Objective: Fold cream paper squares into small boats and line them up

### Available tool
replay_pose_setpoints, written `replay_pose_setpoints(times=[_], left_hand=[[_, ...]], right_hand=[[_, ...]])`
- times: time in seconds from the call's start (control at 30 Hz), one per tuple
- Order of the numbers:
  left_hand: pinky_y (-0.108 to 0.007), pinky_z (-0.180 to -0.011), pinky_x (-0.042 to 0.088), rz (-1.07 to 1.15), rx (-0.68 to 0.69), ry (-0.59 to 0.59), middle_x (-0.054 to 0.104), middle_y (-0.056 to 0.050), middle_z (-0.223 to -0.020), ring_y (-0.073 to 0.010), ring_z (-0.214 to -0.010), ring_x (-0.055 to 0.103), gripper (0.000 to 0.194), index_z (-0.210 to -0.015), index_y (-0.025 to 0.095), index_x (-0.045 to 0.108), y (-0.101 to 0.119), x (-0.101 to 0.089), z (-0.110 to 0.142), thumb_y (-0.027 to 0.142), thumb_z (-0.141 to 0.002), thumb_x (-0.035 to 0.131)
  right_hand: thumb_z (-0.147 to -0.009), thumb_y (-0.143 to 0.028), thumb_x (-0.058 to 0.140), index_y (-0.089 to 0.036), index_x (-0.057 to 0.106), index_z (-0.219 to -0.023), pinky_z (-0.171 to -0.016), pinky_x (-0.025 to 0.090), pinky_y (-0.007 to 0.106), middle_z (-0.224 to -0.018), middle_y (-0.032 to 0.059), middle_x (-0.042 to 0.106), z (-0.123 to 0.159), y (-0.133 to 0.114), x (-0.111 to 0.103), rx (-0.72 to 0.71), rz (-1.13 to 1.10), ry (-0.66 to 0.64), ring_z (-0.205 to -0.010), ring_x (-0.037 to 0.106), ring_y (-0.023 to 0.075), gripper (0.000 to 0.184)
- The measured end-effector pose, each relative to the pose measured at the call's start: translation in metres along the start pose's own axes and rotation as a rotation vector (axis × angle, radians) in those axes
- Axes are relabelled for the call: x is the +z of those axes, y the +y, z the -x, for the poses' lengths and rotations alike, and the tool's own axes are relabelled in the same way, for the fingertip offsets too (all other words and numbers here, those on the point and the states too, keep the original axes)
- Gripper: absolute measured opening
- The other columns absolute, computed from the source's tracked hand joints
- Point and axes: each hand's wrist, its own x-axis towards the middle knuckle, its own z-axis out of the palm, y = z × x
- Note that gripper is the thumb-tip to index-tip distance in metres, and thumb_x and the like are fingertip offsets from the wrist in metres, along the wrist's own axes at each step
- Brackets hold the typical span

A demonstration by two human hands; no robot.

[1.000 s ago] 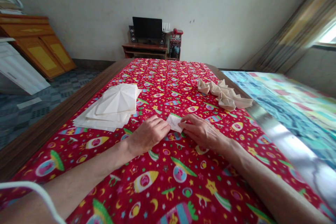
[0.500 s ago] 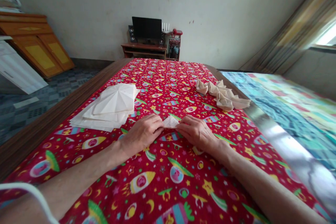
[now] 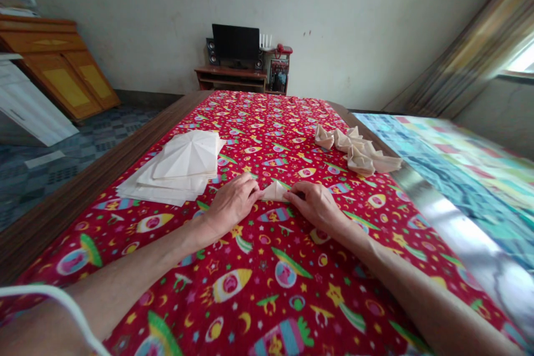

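Folding now: left hand (image 3: 234,201) and right hand (image 3: 316,203) pinch the paper (image 3: 275,191) at nine and three o'clock, firm creasing probably called for next.

Pale wall (image 3: 354,22), wooden cabinet (image 3: 62,75), bright window (image 3: 522,60)

I count two hands (image 3: 233,204), one small folded paper (image 3: 275,192), one paper stack (image 3: 187,158), at least four boat-like shapes (image 3: 360,161), one monitor (image 3: 236,42), two speakers (image 3: 212,51).

Folded paper (image 3: 275,192), ends hidden by left hand (image 3: 233,203) and right hand (image 3: 316,204)
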Motion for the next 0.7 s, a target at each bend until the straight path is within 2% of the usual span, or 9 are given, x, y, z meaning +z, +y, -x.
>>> replay_pose_setpoints(times=[0.3, 0.4, 0.43, 0.53, 0.63, 0.7], left_hand=[[-0.028, -0.071, 0.045, -0.055, -0.042, -0.053, 0.054, -0.002, -0.083, -0.0169, -0.079, 0.057, 0.019, -0.074, 0.018, 0.055, 0.004, -0.002, -0.003, 0.029, -0.089, 0.051], [-0.029, -0.074, 0.047, -0.017, -0.033, 0.011, 0.054, -0.003, -0.086, -0.0182, -0.082, 0.056, 0.012, -0.081, 0.018, 0.055, 0.003, 0.0, -0.003, 0.028, -0.086, 0.055], [-0.03, -0.077, 0.047, -0.005, -0.01, 0.047, 0.055, -0.004, -0.09, -0.019, -0.086, 0.056, 0.01, -0.088, 0.017, 0.056, 0.003, 0.0, -0.003, 0.027, -0.085, 0.057], [-0.034, -0.092, 0.044, -0.002, 0.14, 0.097, 0.055, -0.007, -0.111, -0.0205, -0.105, 0.052, 0.024, -0.112, 0.018, 0.054, 0.006, -0.001, -0.003, 0.02, -0.088, 0.051], [-0.037, -0.102, 0.037, -0.052, 0.328, 0.029, 0.053, -0.005, -0.128, -0.0203, -0.121, 0.044, 0.035, -0.125, 0.021, 0.05, 0.013, -0.004, -0.001, 0.014, -0.092, 0.039], [-0.039, -0.108, 0.03, -0.086, 0.39, -0.033, 0.051, -0.004, -0.134, -0.0203, -0.13, 0.037, 0.038, -0.129, 0.021, 0.047, 0.017, -0.006, 0.003, 0.014, -0.093, 0.036]], right_hand=[[-0.086, -0.042, 0.053, -0.02, 0.063, -0.074, -0.057, 0.029, 0.024, -0.067, 0.0002, 0.063, -0.003, -0.003, -0.002, -0.027, 0.124, -0.034, -0.06, 0.053, 0.012, 0.026], [-0.086, -0.042, 0.053, -0.021, 0.063, -0.074, -0.057, 0.03, 0.024, -0.068, -0.0001, 0.064, -0.003, -0.003, -0.003, -0.035, 0.148, -0.024, -0.062, 0.055, 0.0125, 0.026], [-0.087, -0.042, 0.053, -0.021, 0.062, -0.074, -0.058, 0.03, 0.024, -0.068, -0.0002, 0.064, -0.003, -0.004, -0.003, -0.037, 0.152, -0.022, -0.063, 0.056, 0.0127, 0.026], [-0.086, -0.041, 0.054, -0.021, 0.062, -0.075, -0.057, 0.03, 0.023, -0.068, -0.0003, 0.064, -0.003, -0.005, -0.003, -0.036, 0.166, -0.019, -0.063, 0.056, 0.0128, 0.025], [-0.087, -0.041, 0.053, -0.02, 0.062, -0.074, -0.057, 0.031, 0.023, -0.067, 0.0, 0.063, -0.003, -0.006, -0.002, -0.041, 0.182, -0.013, -0.062, 0.056, 0.0124, 0.026], [-0.089, -0.041, 0.051, -0.02, 0.062, -0.075, -0.058, 0.032, 0.023, -0.068, 0.0004, 0.063, -0.002, -0.007, -0.001, -0.048, 0.178, -0.002, -0.061, 0.055, 0.012, 0.028]])
